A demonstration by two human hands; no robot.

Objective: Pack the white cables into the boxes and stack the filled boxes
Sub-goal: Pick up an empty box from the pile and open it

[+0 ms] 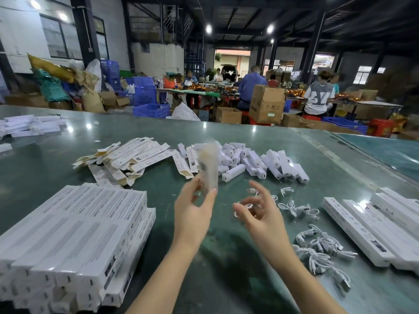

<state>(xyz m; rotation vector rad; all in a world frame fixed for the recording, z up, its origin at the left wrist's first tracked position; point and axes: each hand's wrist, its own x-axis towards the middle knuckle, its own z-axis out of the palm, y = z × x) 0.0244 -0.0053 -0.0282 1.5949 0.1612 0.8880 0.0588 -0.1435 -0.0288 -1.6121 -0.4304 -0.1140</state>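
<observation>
two bare forearms reach over a green table (226,257) in a busy packing hall. left hand (192,214) pinches a motion-blurred box (208,168) between thumb and fingers, holding it upright above the table. right hand (256,214) hovers just beside it with fingers half curled around a coiled white cable (243,206); blur makes it hard to tell how firmly the cable is gripped. by the look of it, the cable is about to go into the box.

a stack (74,241) of filled, closed boxes sits at the left, several layers deep, and a second group of closed boxes (371,225) lies at the right edge, which suggests much of the job is done. plenty seems left: loose cables (322,248) lie in a tangle near the right forearm, with a few more (294,207) scattered beyond the right hand. flat unfolded boxes (127,159) are heaped at centre left, and a pile of small white parts (254,164) rests behind the hands. whether the held box already carries one of those parts cannot be told.

workers sit at far tables among cartons and blue crates (150,109).
</observation>
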